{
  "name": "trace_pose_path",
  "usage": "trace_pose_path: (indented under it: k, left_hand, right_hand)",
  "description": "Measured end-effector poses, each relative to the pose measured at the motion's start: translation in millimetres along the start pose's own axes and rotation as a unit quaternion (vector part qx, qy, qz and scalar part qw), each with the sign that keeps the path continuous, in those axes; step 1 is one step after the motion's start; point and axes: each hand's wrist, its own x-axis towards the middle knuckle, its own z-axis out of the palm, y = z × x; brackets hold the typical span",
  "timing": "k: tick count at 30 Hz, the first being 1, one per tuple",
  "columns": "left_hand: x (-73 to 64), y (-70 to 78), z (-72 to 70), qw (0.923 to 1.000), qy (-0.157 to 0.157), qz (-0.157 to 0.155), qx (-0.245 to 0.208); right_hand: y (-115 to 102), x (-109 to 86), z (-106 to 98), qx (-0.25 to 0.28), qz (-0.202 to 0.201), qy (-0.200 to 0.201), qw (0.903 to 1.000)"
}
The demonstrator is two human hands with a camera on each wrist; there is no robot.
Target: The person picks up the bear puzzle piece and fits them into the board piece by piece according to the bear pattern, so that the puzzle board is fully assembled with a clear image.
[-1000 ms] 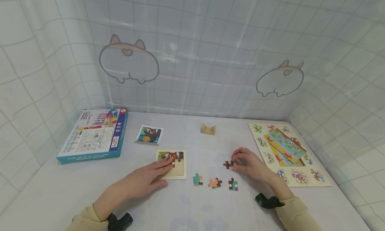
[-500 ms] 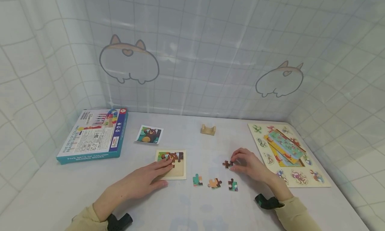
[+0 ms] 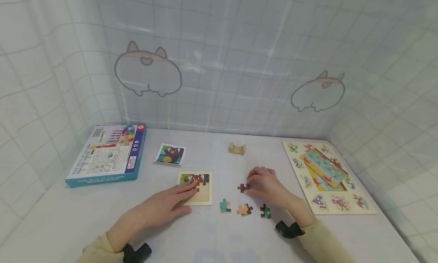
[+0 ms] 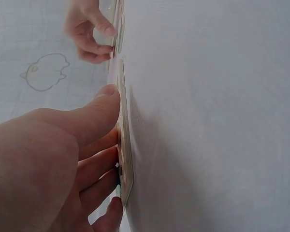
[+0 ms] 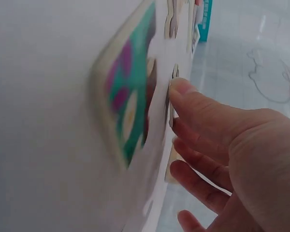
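Observation:
My left hand lies with extended fingers on the wooden puzzle tray, over its bear picture. Bare wood shows in the tray's lower part. In the left wrist view the fingertips press on the tray and the thumb is by its edge. My right hand pinches a dark brown jigsaw piece between thumb and finger, to the right of the tray. Three loose pieces lie in a row closer to me: a teal one, an orange one and a green-and-brown one, large in the right wrist view.
A bear picture card lies behind the tray. At the far left is a flat teal-edged box. A small wooden stand sits at the back. On the right, an animal puzzle board bears colourful cards.
My right hand has moved left toward the tray, carrying the brown jigsaw piece with it. The left hand stays on the tray, and the loose pieces keep their places.

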Motion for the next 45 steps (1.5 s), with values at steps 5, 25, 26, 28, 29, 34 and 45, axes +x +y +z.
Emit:
trace_pose_path:
  k: [5, 25, 26, 28, 29, 34, 45]
  left_hand:
    - [-0.1, -0.2, 0.2, 1.0, 0.001, 0.002, 0.003]
    - [1.5, -1.4, 2.0, 0.9999, -0.007, -0.009, 0.007]
    - [1.7, -1.6, 2.0, 0.9999, -0.005, -0.005, 0.009]
    - [2.0, -1.6, 2.0, 0.9999, -0.005, -0.004, 0.011]
    - [2.0, -1.6, 1.9, 0.9999, -0.005, -0.004, 0.012]
    - [2.1, -0.5, 1.0, 0.9998, -0.007, -0.019, 0.004]
    - [3.2, -0.1, 1.9, 0.9999, -0.004, -0.015, 0.007]
  right_hand:
    - [-10.1, 12.1, 5.9, 0.019, -0.004, -0.014, 0.9997]
    - [-66.0, 74.6, 28.0, 0.052, -0.026, -0.052, 0.997]
    - [-67.5, 75.9, 30.1, 0.052, -0.029, -0.052, 0.9969]
    - [-69.7, 77.2, 33.9, 0.049, -0.028, -0.057, 0.9968]
    - [-70.4, 77.4, 35.5, 0.048, -0.028, -0.059, 0.9967]
    - [-71.8, 76.8, 39.7, 0.047, -0.031, -0.057, 0.9968]
    - [-75.1, 75.4, 46.2, 0.047, -0.036, -0.06, 0.9964]
